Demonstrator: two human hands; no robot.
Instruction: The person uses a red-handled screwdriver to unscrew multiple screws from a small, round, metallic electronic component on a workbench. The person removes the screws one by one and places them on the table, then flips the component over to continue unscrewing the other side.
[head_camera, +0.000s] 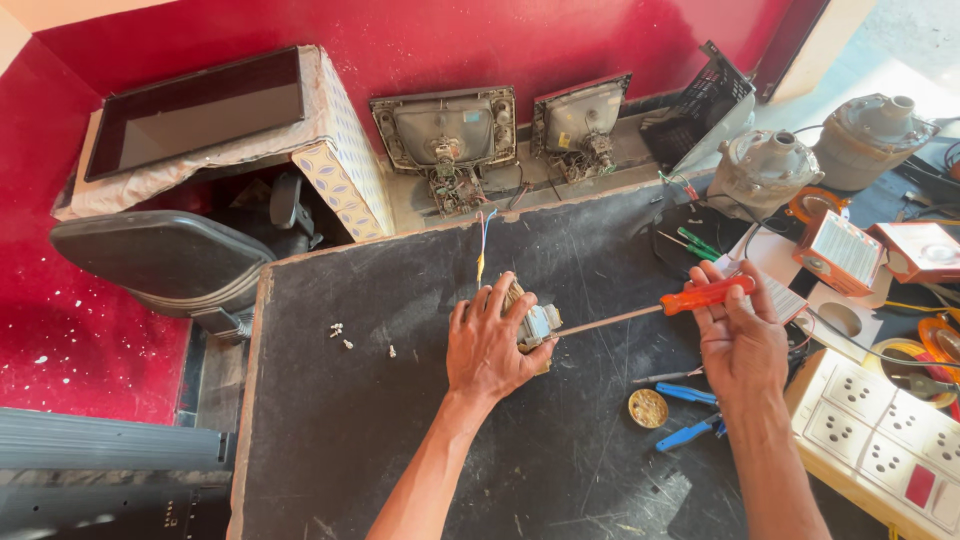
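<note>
My left hand (487, 345) lies over a small metal transformer-like part (538, 325) on the dark worktable (400, 420), gripping it from the left. Coloured wires (483, 240) run from the part toward the table's far edge. My right hand (740, 335) holds an orange-handled screwdriver (706, 295); its long shaft slants left and down, and its tip touches the part by my left thumb.
Small screws (345, 335) lie left of the hand. A round tin (648, 408), blue-handled pliers (690, 432) and a white socket board (880, 435) sit at right. Green screwdrivers (698, 243), a small orange-and-white radio (840, 252) and motors (762, 170) are at far right. Old tube sets (445, 135) stand behind.
</note>
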